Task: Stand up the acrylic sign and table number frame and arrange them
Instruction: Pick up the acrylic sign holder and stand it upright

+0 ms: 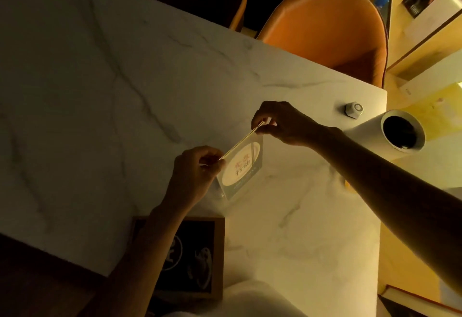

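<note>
One acrylic sign [241, 166] upright on the marble table [105, 96], near its right end; left hand [197, 169] pinches the sign's top left corner, right hand [280, 123] pinches the top right corner, both with fingers pressed on the top edge; one wooden table number frame [217, 256] lies flat near the table's near edge, partly under the left forearm; one white cylinder holder [400, 133] and one small white knob-like object [353, 109] at the right end; one orange chair [330, 24] beyond the table.

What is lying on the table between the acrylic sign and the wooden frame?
Nothing: the head view shows bare marble table between the acrylic sign and the wooden frame, only the left forearm passing above.
</note>
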